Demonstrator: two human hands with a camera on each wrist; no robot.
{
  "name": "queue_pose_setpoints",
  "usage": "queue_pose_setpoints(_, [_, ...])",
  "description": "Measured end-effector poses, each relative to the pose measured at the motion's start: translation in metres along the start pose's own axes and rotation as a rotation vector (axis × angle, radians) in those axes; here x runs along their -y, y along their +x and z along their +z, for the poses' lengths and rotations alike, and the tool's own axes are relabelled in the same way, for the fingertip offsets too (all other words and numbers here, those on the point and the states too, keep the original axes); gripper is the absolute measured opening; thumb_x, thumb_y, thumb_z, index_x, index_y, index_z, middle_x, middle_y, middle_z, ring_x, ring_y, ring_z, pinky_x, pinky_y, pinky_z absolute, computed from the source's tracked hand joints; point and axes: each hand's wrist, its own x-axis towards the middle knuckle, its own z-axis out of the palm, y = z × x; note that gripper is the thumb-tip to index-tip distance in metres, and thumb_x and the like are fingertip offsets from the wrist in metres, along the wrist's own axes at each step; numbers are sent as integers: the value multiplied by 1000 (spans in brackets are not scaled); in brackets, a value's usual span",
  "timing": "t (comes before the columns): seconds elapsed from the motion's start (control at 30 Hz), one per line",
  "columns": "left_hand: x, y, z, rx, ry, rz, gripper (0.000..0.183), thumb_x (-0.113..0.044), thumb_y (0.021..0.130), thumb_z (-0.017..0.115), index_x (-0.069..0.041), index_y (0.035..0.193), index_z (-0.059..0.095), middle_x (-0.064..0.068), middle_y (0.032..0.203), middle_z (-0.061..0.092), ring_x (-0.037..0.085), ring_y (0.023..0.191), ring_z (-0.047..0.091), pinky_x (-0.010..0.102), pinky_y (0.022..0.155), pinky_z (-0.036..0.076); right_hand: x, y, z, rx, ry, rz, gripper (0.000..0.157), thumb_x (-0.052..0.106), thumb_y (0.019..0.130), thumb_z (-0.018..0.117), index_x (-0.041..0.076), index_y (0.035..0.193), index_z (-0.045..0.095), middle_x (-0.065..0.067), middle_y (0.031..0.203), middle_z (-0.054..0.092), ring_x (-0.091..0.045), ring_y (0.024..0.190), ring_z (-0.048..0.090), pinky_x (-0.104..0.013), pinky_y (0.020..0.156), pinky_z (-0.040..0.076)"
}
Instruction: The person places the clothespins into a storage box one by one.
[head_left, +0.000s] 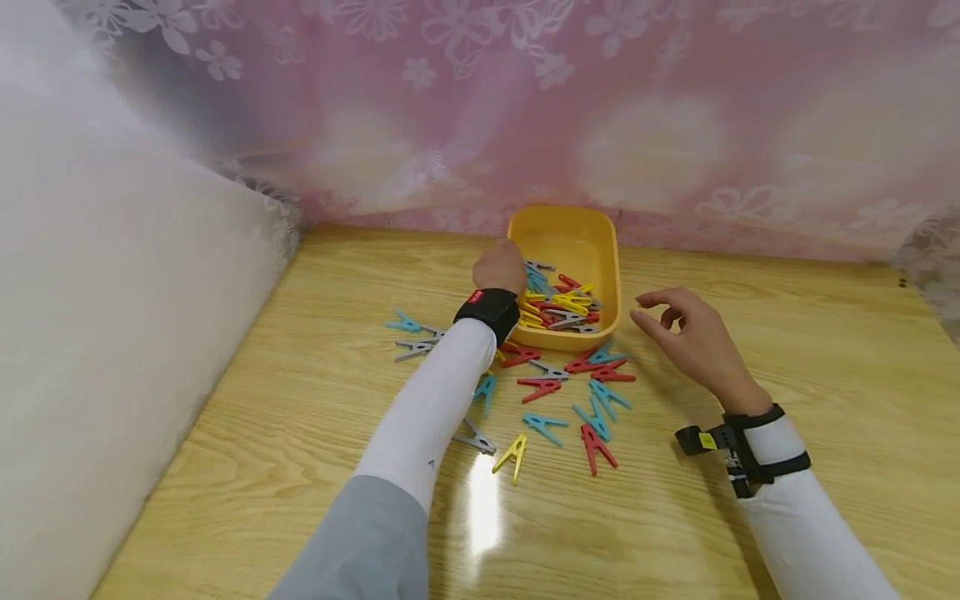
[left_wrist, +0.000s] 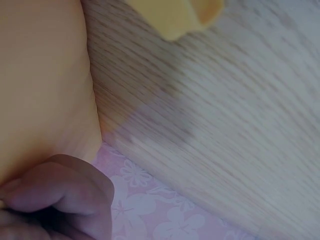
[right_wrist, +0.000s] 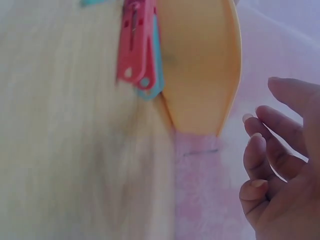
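A yellow plastic bin stands near the back of the table, with several red, yellow, blue and grey clothespins inside. My left hand is at its left rim, fingers curled; the left wrist view shows those fingers against the bin's side wall. Their tips are mostly hidden. To the right of the bin my right hand hovers with loosely bent, parted fingers and holds nothing. In the right wrist view a red clothespin lies by the bin wall.
Several loose clothespins lie on the wooden table in front of the bin, and a few more left of it, partly behind my left forearm. A pink flowered cloth hangs along the back edge; a white surface rises at the left.
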Motion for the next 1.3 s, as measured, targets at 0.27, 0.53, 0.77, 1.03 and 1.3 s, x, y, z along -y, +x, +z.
queue_pose_setpoints(0.27, [9,-1,-4,10,-15,-11,41,-26,95,58,-6,130,50,5,86,66,18,71,64,31,63,53,-14,-14,0,74,11,11,36,35,95,59,8,119,64,-4,104,59,-18,77,48,-30,60,36])
queue_pose_setpoints(0.53, [12,1,-3,-2,-16,-26,34,-26,97,55,-7,125,52,5,89,66,18,74,64,32,66,54,-24,-21,9,262,20,-80,34,27,92,66,5,118,65,-7,105,60,-17,73,48,-28,59,40])
queue_pose_setpoints(0.77, [9,2,1,-1,-14,-30,34,-26,98,54,-6,124,52,5,89,66,19,75,65,33,67,55,-23,-25,12,383,12,-58,40,27,88,71,5,120,64,-6,99,56,-19,75,47,-28,62,39])
queue_pose_setpoints(1.03, [5,-1,-2,7,-19,-20,36,-25,98,53,-5,127,49,6,86,65,19,73,64,33,65,54,-21,-24,12,406,-19,-70,32,21,88,71,5,115,66,-6,100,57,-17,74,46,-28,62,39])
queue_pose_setpoints(1.3, [-2,-3,-2,1,-15,-14,33,-24,99,52,-5,125,51,5,88,66,18,74,65,32,63,54,-20,-30,6,421,-33,-27,30,26,85,74,7,106,66,-2,87,57,-16,72,49,-29,63,42])
